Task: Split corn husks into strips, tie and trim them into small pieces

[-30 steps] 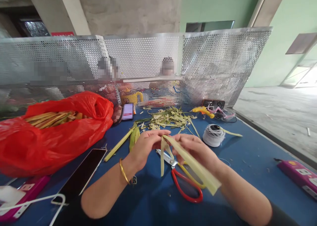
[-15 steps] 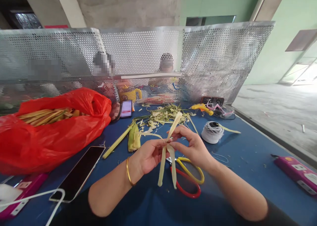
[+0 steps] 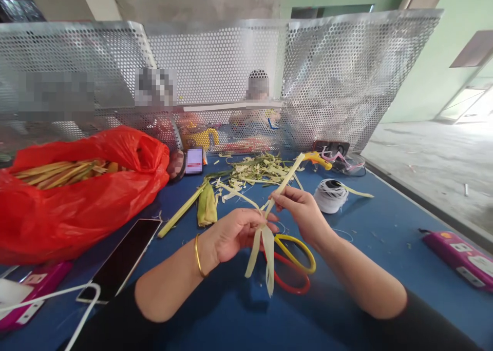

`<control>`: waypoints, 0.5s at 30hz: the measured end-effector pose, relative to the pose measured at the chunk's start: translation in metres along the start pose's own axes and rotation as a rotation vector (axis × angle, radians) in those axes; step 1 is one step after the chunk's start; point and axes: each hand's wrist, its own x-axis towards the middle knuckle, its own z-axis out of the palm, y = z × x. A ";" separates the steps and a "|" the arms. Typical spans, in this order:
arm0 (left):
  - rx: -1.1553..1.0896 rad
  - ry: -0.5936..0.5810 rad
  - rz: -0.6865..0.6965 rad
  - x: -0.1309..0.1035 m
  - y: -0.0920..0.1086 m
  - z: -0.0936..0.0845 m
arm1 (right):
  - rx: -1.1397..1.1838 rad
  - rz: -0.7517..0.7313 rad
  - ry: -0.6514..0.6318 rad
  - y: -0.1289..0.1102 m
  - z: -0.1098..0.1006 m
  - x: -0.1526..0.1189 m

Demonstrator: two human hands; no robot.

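Pale leaf strips [image 3: 267,248] cross between my hands, two ends hanging down and others reaching up and out to the left. My left hand [image 3: 239,233] pinches them where they cross. With thumb and fingertips, my right hand [image 3: 297,207] grips one strip [image 3: 289,178] that points up and to the right. Below my hands lie scissors [image 3: 298,256] with one yellow and one red handle loop; their blades are hidden behind the left hand and strips. A cut green stalk piece [image 3: 207,206] rests left of my hands.
A red plastic bag [image 3: 131,222] of stalks and a dark phone [image 3: 119,261] lie left. Leaf scraps [image 3: 262,169], a yellow-handled tool [image 3: 318,159] and a white thread spool [image 3: 330,196] are farther back. A purple box [image 3: 460,258] sits right. Perforated metal panels [image 3: 219,58] stand behind, with people beyond.
My right hand has shifted slightly up and right, drawing a strip out toward the upper right. My left hand stays at the crossing. The camera view has tilted slightly down.
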 end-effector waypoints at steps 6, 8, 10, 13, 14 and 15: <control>0.041 0.130 0.031 0.003 -0.001 0.000 | 0.043 -0.037 0.051 0.007 0.003 0.000; 0.006 0.150 0.033 0.003 0.001 0.000 | 0.052 0.011 0.068 0.008 0.002 0.002; -0.070 0.183 0.046 0.003 0.003 0.000 | 0.061 0.126 0.054 0.008 0.002 0.003; -0.192 0.269 0.139 0.003 0.006 -0.001 | 0.056 0.241 -0.186 0.004 0.006 -0.004; -0.213 0.291 0.174 0.004 0.006 -0.002 | 0.054 0.242 -0.309 0.002 0.009 -0.009; -0.222 0.301 0.198 0.005 0.006 -0.003 | 0.051 0.230 -0.423 0.000 0.012 -0.014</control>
